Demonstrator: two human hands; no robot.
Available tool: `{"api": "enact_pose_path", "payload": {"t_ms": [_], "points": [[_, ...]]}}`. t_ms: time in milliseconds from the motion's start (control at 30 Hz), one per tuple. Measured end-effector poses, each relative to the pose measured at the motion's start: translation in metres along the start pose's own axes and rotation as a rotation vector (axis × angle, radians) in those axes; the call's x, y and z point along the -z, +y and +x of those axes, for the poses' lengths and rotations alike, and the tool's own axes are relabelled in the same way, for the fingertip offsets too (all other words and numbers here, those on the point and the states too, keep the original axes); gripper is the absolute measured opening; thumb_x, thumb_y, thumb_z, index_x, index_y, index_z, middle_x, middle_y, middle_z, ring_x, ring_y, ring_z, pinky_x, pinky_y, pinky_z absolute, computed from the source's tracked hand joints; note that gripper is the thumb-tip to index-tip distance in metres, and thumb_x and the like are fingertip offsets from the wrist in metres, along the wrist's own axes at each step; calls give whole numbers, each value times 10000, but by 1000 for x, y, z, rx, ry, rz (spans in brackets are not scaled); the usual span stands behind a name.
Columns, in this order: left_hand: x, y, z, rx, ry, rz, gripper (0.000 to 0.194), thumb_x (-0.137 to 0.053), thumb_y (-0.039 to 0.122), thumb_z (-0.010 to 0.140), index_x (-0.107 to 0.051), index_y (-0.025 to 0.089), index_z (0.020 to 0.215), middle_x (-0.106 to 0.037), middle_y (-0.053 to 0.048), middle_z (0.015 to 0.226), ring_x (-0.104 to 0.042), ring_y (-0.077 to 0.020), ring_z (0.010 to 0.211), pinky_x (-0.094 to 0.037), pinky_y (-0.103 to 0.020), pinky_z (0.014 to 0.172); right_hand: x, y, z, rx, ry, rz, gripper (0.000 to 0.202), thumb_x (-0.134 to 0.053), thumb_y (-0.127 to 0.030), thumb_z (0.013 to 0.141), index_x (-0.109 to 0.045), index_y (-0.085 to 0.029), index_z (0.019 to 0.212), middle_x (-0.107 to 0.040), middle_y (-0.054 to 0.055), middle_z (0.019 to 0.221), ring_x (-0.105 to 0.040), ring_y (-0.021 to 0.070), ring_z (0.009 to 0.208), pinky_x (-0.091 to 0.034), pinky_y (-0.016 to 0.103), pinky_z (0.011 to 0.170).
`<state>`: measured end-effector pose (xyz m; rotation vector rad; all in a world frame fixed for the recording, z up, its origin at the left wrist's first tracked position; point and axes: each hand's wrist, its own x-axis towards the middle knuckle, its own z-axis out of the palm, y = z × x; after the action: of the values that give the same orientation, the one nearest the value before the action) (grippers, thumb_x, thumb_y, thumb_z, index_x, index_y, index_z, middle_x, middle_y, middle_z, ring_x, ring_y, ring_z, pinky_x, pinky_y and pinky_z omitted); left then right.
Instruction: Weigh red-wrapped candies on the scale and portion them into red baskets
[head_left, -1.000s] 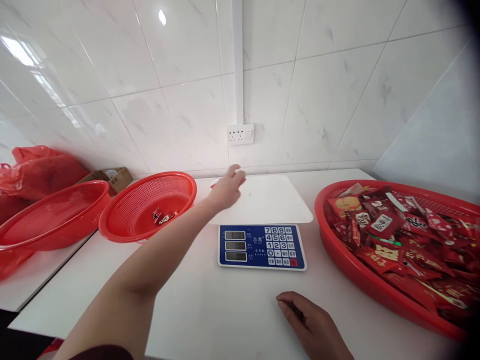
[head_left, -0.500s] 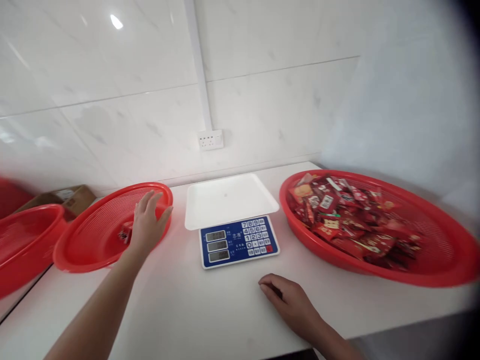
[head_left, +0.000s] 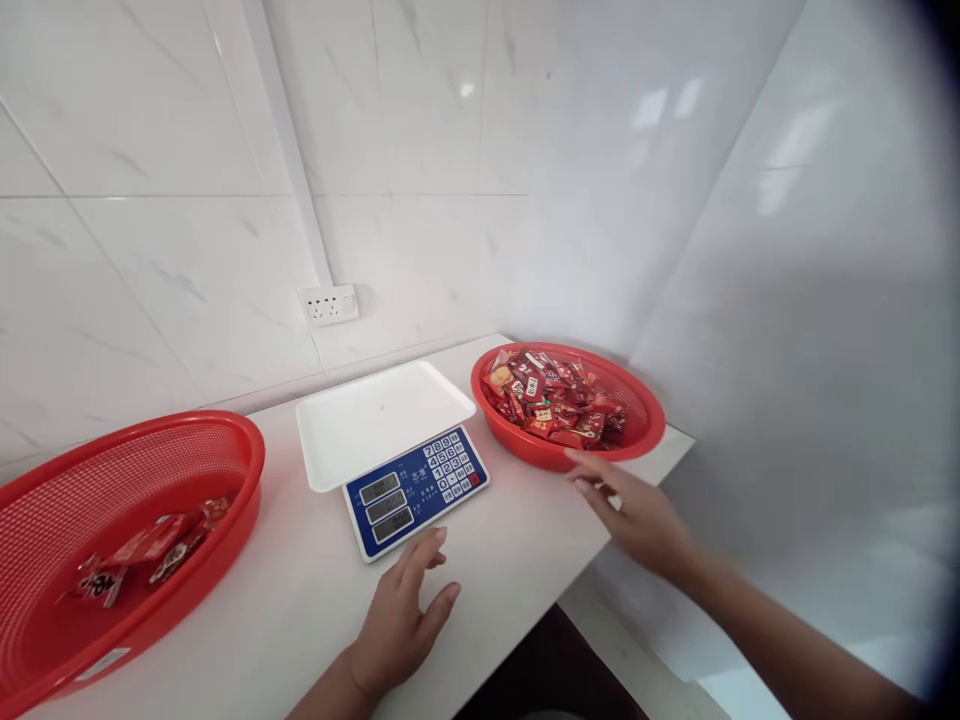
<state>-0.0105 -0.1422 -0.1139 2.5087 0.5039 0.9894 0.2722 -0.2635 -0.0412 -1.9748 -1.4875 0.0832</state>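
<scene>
My left hand (head_left: pixel 401 620) is over the table just in front of the blue keypad of the scale (head_left: pixel 416 490), thumb and fingers apart, holding nothing. My right hand (head_left: pixel 634 505) is by the front rim of the right red basket (head_left: pixel 555 458), its fingers loosely bent and apart with nothing visible in them. Red snack packets (head_left: pixel 555 400) are heaped in that basket. The scale's white tray (head_left: pixel 382 415) bears nothing. In the left red basket (head_left: pixel 240 470) lie several red packets (head_left: pixel 154 540).
The white table (head_left: pixel 285 590) ends in a corner at the right, with its front edge slanting below my right hand. Behind it stands a tiled wall with a socket (head_left: pixel 330 304). A dark object (head_left: pixel 555 670) is under the front edge.
The view has turned right. My left hand has left the left basket and come in front of the scale. My right hand has moved up to the right basket. More packets show in the left basket.
</scene>
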Motion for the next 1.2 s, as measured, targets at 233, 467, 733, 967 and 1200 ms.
{"api": "enact_pose_path", "payload": {"t_ms": [233,467,733,967,1200], "points": [[-2,-12,-1,188,5,-212,390,-435,277,896,-364,213,1274,-618,-108,1114,-638,-151,759,-557,-341,725,44,15,67,-226,-129,-105,533,-450,-407,840,-435,-210,1335,-467,92,1380,-478,281,1218,-421,406,982],[0,-15,1,112,12,-194,395,-438,240,894,-353,210,1278,-653,-73,982,-631,-135,722,-559,-303,683,26,9,121,-158,-426,-34,677,-611,-435,740,-451,-214,1359,-407,62,1435,-366,290,1308,-306,381,1073],[1,-11,5,155,-37,-110,337,-469,278,877,-460,226,1209,-683,-47,884,-658,-142,736,-568,-261,662,6,28,142,-106,-437,50,518,-655,-203,637,-635,-280,1148,-546,26,1320,-461,302,1230,-340,389,1044],[5,1,13,355,-6,-128,289,-466,336,875,-531,217,1130,-683,-43,814,-651,-163,708,-559,-280,643,29,64,149,-301,-198,372,373,-564,-373,779,-614,-198,1105,-634,70,1199,-581,271,1101,-440,417,951],[5,21,65,382,2,-295,237,-500,349,868,-581,231,1057,-674,-27,794,-636,-157,721,-532,-281,687,45,61,157,-487,-101,827,390,-425,-477,874,-555,-202,1117,-731,101,942,-702,248,834,-575,415,727]]}}
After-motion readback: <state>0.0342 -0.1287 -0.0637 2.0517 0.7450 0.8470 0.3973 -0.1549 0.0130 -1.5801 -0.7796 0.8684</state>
